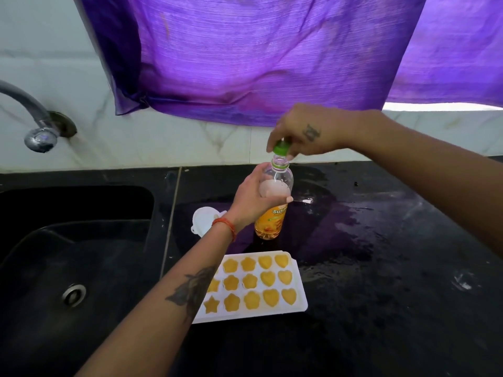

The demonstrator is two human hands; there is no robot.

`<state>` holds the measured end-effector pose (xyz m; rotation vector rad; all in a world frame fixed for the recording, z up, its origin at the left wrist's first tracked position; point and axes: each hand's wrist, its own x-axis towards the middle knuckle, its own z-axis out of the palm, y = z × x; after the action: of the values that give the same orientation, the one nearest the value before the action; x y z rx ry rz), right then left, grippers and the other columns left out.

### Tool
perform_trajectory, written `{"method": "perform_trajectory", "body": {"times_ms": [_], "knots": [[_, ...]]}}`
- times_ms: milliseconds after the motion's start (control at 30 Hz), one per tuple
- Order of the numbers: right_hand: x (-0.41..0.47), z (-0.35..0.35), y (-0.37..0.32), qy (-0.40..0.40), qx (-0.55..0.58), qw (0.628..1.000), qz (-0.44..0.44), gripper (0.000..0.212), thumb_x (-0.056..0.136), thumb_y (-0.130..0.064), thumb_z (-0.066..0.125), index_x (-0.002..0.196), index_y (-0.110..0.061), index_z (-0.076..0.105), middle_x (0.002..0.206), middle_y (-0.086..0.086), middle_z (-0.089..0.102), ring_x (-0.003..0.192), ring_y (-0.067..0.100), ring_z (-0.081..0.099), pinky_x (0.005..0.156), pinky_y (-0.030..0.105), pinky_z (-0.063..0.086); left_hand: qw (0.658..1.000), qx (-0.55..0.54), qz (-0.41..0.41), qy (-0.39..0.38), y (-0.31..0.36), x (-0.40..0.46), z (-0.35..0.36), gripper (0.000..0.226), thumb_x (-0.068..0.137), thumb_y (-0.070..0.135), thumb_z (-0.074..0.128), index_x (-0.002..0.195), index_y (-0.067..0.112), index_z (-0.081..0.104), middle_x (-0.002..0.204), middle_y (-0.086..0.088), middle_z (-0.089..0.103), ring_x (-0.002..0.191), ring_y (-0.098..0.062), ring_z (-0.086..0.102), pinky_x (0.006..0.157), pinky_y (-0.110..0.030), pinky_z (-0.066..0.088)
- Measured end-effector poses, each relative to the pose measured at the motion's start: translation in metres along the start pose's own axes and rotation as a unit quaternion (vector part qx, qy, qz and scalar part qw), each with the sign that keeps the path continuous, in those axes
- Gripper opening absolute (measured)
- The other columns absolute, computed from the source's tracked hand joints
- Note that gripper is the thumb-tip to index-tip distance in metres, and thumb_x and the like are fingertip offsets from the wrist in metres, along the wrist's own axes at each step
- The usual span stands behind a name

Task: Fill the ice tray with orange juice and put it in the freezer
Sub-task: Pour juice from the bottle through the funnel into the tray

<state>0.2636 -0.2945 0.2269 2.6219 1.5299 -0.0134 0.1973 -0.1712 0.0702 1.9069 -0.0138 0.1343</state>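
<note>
My left hand (251, 197) wraps the upper body of the juice bottle (273, 205), which stands upright on the black tabletop (381, 268); my right hand (302, 134) pinches the green cap (280, 148) just above the bottle's open neck, fingertips closed on it, and whether the cap touches the threads I cannot tell. The ice tray (251, 287) lies flat on the tabletop just nearer me than the bottle, below and apart from both hands, its left end crossed by my left forearm. Every star, flower and heart pocket that shows holds orange juice, so filling looks done and capping is the step in hand. The tray will likely handle as thin, slightly flexible plastic, made heavier by liquid that slops at any tilt. I judge the best hold to be both short ends at once, thumbs on the bare rim, kept level. The tabletop looks wet, so the tray's underside may be slippery. A white funnel (204, 220) rests beside the sink (76, 240), behind my left wrist.
</note>
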Motion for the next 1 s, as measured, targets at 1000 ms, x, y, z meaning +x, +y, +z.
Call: {"method": "perform_trajectory", "body": {"times_ms": [1000], "knots": [[-0.009, 0.035, 0.001, 0.007, 0.039, 0.99, 0.135, 0.063, 0.09, -0.058, 0.04, 0.097, -0.002, 0.066, 0.081, 0.012, 0.064, 0.07, 0.021, 0.056, 0.067, 0.03, 0.044, 0.999, -0.025, 0.026, -0.03, -0.005, -0.003, -0.011, 0.069, 0.072, 0.019, 0.078, 0.13, 0.027, 0.042, 0.129, 0.003, 0.051, 0.105, -0.017, 0.059, 0.08, -0.027, 0.056]]}}
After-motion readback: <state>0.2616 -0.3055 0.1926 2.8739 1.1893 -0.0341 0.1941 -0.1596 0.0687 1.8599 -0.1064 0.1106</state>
